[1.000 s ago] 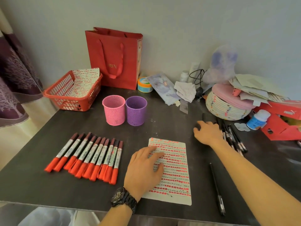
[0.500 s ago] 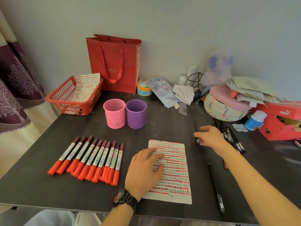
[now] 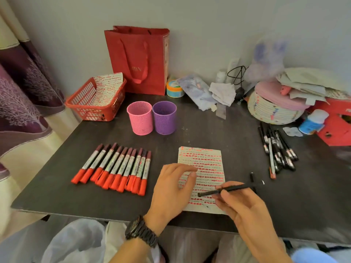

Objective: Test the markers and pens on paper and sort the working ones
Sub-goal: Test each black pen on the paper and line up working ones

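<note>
A sheet of paper (image 3: 206, 160) covered in rows of red marks lies on the dark table (image 3: 218, 130). My left hand (image 3: 171, 188) rests on the paper's left side, fingers relaxed. My right hand (image 3: 241, 205) pinches a black pen (image 3: 224, 190) that lies almost level over the paper's lower right, its tip pointing left. Several red-capped markers (image 3: 115, 168) lie in a row to the left. A pile of black pens (image 3: 277, 149) lies to the right. A pink cup (image 3: 140, 118) and a purple cup (image 3: 164, 117) stand behind the paper.
A red basket (image 3: 91, 103) holding a marked sheet sits at the back left beside a red paper bag (image 3: 138, 57). Clutter fills the back right: a round woven box (image 3: 273, 109), papers, a red box (image 3: 336, 126), a small bottle (image 3: 313, 122). Another black pen (image 3: 252, 177) lies right of the paper.
My right hand came back from the pen pile on the right with a black pen and now holds it over the paper. The left hand stayed on the paper.
</note>
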`<state>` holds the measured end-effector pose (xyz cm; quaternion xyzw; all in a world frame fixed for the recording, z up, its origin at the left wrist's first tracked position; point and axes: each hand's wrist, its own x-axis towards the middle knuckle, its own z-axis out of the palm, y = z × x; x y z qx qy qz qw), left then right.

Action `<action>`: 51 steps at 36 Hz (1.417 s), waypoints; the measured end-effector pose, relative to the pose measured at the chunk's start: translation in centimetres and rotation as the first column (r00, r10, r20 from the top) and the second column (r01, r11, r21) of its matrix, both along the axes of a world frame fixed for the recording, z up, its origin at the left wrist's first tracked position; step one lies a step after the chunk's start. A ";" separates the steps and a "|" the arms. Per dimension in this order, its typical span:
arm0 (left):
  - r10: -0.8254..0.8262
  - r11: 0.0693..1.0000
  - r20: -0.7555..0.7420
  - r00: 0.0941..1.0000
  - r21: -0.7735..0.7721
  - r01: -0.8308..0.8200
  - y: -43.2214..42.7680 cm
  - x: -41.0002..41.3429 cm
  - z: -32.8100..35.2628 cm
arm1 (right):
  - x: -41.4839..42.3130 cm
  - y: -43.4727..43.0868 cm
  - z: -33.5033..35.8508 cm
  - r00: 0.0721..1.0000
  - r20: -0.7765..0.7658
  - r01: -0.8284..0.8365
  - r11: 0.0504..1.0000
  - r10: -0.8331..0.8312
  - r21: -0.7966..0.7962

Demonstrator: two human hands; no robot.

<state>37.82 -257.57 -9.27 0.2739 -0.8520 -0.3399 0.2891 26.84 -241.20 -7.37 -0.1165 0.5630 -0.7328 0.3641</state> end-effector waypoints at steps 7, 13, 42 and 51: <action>-0.222 0.975 0.141 0.965 0.054 0.216 5.2 2.9 1.2 | 4.1 1.5 -1.8 0.996 -0.075 -0.051 0.997 0.047 -0.061; -0.231 0.973 0.251 0.940 0.066 0.221 6.7 5.2 -0.3 | 6.0 2.8 -2.1 0.995 -0.095 -0.034 0.999 0.036 0.023; -0.411 0.742 0.140 0.901 0.625 0.241 8.9 7.5 -0.6 | 5.1 6.7 0.4 0.876 -0.396 -0.200 0.955 0.275 0.219; -0.211 0.958 0.218 0.953 0.238 0.158 7.4 7.2 -0.6 | 1.4 4.8 0.9 0.918 -0.355 0.199 0.980 -0.178 0.024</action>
